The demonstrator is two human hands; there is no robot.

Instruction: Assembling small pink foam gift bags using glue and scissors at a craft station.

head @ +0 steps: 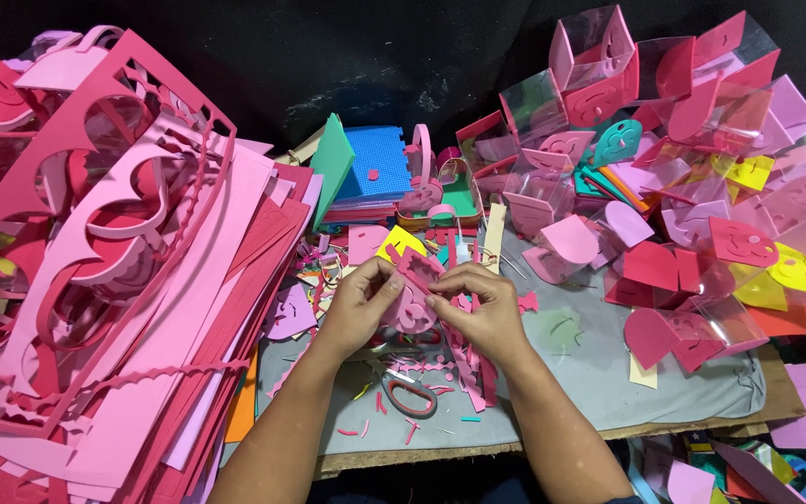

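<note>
Grey cloth (608,373) over worktable, foam scraps (459,369), black wall (347,56) behind

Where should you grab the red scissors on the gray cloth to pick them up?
Probably by the looped handle. The scissors lie flat on the gray cloth, just below the left hand and right hand, with the red loop nearest the person. The blades point away under pink foam scraps, so coming from the near side looks safest.

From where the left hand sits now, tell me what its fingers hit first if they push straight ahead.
The left hand already touches the pink foam cutout; just past it lie the right hand's fingers, though depth is unclear.
</note>
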